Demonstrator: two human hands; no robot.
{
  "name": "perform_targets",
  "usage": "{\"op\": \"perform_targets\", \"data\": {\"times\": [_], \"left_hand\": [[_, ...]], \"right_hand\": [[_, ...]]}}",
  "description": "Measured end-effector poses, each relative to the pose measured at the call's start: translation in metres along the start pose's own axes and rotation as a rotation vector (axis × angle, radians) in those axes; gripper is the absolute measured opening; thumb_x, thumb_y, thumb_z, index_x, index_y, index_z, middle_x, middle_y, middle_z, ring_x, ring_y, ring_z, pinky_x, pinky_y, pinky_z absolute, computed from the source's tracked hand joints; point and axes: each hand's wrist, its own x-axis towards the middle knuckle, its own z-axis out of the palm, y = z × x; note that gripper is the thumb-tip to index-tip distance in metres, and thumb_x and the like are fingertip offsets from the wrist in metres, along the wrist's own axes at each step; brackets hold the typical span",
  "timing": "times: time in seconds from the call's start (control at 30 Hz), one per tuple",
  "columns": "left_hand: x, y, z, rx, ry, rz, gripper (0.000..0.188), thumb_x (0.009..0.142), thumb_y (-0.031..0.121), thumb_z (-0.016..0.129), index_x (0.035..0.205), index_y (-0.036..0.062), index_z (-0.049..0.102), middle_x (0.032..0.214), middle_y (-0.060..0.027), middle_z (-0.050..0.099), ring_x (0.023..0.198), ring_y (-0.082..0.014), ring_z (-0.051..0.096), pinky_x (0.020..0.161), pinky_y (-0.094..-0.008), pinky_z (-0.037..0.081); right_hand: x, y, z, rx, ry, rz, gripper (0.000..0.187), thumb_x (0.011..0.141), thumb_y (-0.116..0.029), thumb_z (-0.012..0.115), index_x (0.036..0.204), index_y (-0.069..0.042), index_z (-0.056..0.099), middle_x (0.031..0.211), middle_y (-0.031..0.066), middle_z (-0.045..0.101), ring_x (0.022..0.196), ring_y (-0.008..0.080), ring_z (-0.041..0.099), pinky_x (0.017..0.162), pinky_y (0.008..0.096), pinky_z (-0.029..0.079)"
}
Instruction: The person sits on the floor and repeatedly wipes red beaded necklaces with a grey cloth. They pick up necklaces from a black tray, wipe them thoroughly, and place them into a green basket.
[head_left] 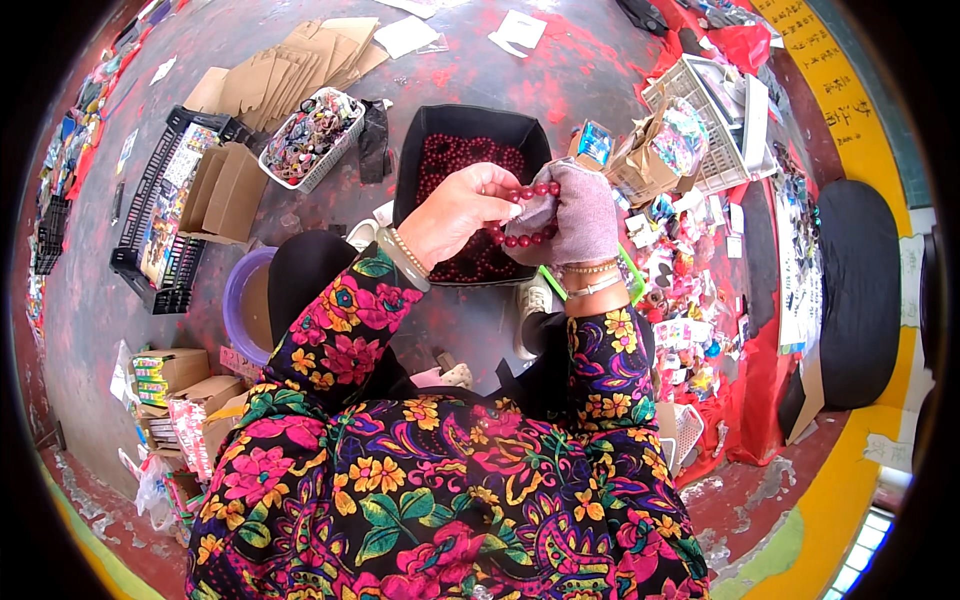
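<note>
A loop of dark red round beads, like a bead bracelet (524, 240), is stretched between my hands above a black fabric bin (480, 118). My bare left hand (452, 212) pinches its left side between thumb and fingers. My right hand (585, 215), in a mauve knit glove, is closed on the loop's right side. The glove's fabric bunches near the fingertips and hides part of the beads. Below, many similar dark red beads (455, 158) fill the bin; whether they are loose or strung I cannot tell.
A white basket of mixed trinkets (318, 140), a black crate (160, 210) and flattened cardboard (300, 65) lie to the left. A purple tub (240, 305) stands by my left leg. On the right are an open carton (650, 160), a white crate (705, 125) and scattered small packages (690, 290).
</note>
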Motion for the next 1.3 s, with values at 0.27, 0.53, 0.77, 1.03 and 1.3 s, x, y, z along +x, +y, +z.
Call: {"op": "perform_targets", "data": {"times": [0.27, 0.53, 0.77, 1.03, 1.3], "left_hand": [[0.005, -0.004, -0.002, 0.103, 0.061, 0.129, 0.023, 0.080, 0.000, 0.063, 0.102, 0.0002, 0.056, 0.091, -0.0056, 0.059, 0.081, -0.0110, 0.055, 0.073, -0.0245, 0.045], [0.002, -0.003, -0.004, 0.146, 0.032, 0.084, 0.021, 0.080, 0.003, 0.065, 0.100, 0.0005, 0.057, 0.090, -0.0041, 0.060, 0.080, -0.0105, 0.055, 0.072, -0.0243, 0.045], [0.006, -0.006, -0.006, 0.192, 0.063, 0.100, 0.019, 0.080, 0.004, 0.065, 0.097, -0.0001, 0.058, 0.090, -0.0038, 0.060, 0.081, -0.0106, 0.055, 0.072, -0.0243, 0.045], [0.005, -0.004, -0.007, 0.179, 0.078, 0.128, 0.016, 0.080, 0.004, 0.065, 0.095, -0.0001, 0.059, 0.089, -0.0037, 0.059, 0.081, -0.0109, 0.056, 0.073, -0.0242, 0.044], [0.004, -0.001, -0.006, 0.108, 0.071, 0.114, 0.018, 0.081, 0.003, 0.064, 0.098, -0.0011, 0.059, 0.085, -0.0053, 0.061, 0.079, -0.0118, 0.057, 0.072, -0.0249, 0.046]], "right_hand": [[-0.005, -0.008, 0.004, 0.047, -0.052, -0.286, 0.016, 0.068, -0.003, 0.058, 0.082, -0.008, 0.064, 0.077, 0.0111, 0.061, 0.074, 0.0280, 0.061, 0.063, 0.0339, 0.048], [-0.002, -0.012, -0.013, -0.120, -0.037, -0.188, 0.026, 0.055, -0.009, 0.067, 0.081, -0.009, 0.065, 0.074, 0.0097, 0.061, 0.070, 0.0289, 0.061, 0.061, 0.0371, 0.049], [-0.004, -0.002, 0.002, 0.004, -0.099, -0.325, 0.024, 0.061, -0.008, 0.063, 0.085, -0.007, 0.065, 0.078, 0.0095, 0.062, 0.075, 0.0286, 0.061, 0.065, 0.0353, 0.049], [-0.003, -0.012, -0.012, -0.108, -0.074, -0.285, 0.039, 0.046, -0.015, 0.073, 0.083, -0.009, 0.064, 0.077, 0.0093, 0.062, 0.076, 0.0306, 0.060, 0.066, 0.0368, 0.049], [-0.003, -0.009, 0.003, 0.060, -0.008, -0.338, 0.028, 0.054, -0.011, 0.069, 0.081, -0.008, 0.064, 0.077, 0.0102, 0.062, 0.075, 0.0295, 0.062, 0.066, 0.0362, 0.050]]}}
